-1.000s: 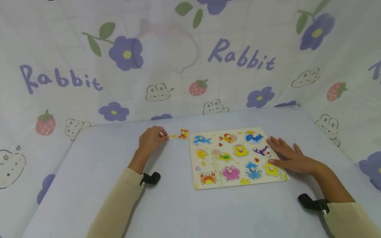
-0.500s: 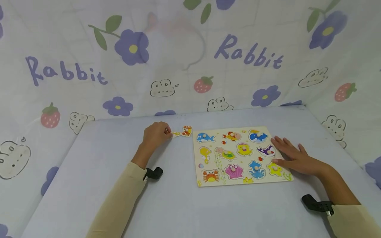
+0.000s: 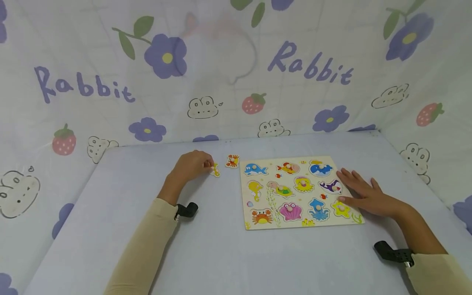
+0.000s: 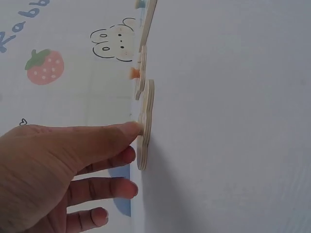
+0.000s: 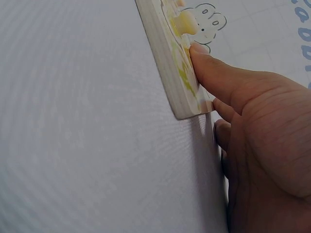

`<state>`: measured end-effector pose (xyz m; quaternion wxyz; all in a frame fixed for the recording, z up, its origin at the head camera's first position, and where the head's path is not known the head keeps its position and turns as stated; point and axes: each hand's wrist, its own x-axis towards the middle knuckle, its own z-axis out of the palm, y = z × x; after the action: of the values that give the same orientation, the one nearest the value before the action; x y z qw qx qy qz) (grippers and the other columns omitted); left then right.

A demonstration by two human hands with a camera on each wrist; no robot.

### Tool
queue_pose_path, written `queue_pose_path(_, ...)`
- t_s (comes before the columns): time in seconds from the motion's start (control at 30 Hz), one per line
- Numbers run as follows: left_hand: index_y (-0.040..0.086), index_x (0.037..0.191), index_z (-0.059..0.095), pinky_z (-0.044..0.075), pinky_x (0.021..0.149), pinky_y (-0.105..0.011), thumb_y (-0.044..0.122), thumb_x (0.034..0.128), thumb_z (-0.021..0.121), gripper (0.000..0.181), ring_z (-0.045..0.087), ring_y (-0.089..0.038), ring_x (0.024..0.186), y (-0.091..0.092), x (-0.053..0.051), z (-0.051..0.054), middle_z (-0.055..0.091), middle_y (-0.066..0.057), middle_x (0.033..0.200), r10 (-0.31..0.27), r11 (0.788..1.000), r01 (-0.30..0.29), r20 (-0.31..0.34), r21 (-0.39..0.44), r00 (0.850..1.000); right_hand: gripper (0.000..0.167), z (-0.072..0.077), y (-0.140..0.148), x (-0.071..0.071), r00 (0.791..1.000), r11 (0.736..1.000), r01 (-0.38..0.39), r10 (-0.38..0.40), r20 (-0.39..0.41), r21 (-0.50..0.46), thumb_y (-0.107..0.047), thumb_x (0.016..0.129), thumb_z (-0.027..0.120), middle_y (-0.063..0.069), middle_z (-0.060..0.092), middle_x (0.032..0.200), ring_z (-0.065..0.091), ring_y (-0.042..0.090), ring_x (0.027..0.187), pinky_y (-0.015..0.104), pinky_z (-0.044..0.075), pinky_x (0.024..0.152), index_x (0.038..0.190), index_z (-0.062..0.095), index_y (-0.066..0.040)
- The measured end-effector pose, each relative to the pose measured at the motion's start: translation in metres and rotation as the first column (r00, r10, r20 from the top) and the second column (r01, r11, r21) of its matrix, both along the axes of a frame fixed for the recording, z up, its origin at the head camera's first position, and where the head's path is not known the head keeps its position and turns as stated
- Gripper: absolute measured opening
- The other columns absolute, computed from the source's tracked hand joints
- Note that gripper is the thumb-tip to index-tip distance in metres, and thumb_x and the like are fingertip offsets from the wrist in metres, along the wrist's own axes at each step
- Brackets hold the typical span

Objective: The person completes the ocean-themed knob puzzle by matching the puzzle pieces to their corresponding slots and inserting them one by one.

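My left hand (image 3: 191, 164) pinches a yellow seahorse puzzle piece (image 3: 216, 169) by its knob, left of the puzzle board. In the left wrist view the thumb meets the knob of the wooden piece (image 4: 147, 124), while the other fingers hang loosely behind. Just beyond it lies a red crab piece (image 3: 232, 161) with an orange knob. The wooden board (image 3: 309, 196) carries sea animals, several with knobs; its printed seahorse (image 3: 255, 191) and crab (image 3: 262, 216) spots show no knobs. My right hand (image 3: 368, 197) rests with extended fingers along the board's right edge, its thumb on top beside the yellow starfish (image 3: 341, 209).
The white table (image 3: 206, 254) runs back to a hanging cloth (image 3: 217, 82) printed with flowers, rabbits and strawberries. A black wrist camera (image 3: 187, 209) sits on the left wrist and another camera (image 3: 391, 252) on the right.
The seahorse piece has turned and come away from the crab piece, toward the person, in my left hand. The head view has shifted slightly. My right hand stays at the board's edge.
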<state>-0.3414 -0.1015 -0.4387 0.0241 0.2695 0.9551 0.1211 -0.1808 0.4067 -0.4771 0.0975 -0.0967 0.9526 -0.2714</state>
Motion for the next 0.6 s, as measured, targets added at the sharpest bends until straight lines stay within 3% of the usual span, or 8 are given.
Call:
queue_pose_path(0.27, 0.015, 0.090, 0.075, 0.048, 0.064, -0.034, 0.031, 0.0867, 0.083, 0.019, 0.060, -0.015, 0.072, 0.003, 0.003, -0.002, 0.069, 0.003, 0.080, 0.102, 0.995, -0.101, -0.045, 0.027, 0.994, 0.092, -0.002, 0.001, 0.000, 1.000, 1.000, -0.010, 0.010, -0.011, -0.003, -0.051, 0.095, 0.061, 0.019, 0.000, 0.169, -0.014, 0.045, 0.152, 0.070, -0.022, 0.107, 0.164, 0.010, -0.018)
queue_pose_path(0.6, 0.013, 0.089, 0.075, 0.050, 0.068, -0.036, 0.031, 0.0867, 0.083, 0.020, 0.061, -0.016, 0.075, 0.011, 0.006, -0.002, 0.071, 0.002, 0.084, 0.168, 0.986, -0.168, -0.063, 0.004, 0.984, 0.092, 0.000, 0.000, 0.001, 1.000, 1.000, -0.001, 0.001, -0.007, 0.000, -0.051, 0.095, 0.061, 0.020, 0.000, 0.168, -0.013, 0.046, 0.151, 0.070, -0.021, 0.107, 0.163, 0.010, -0.016)
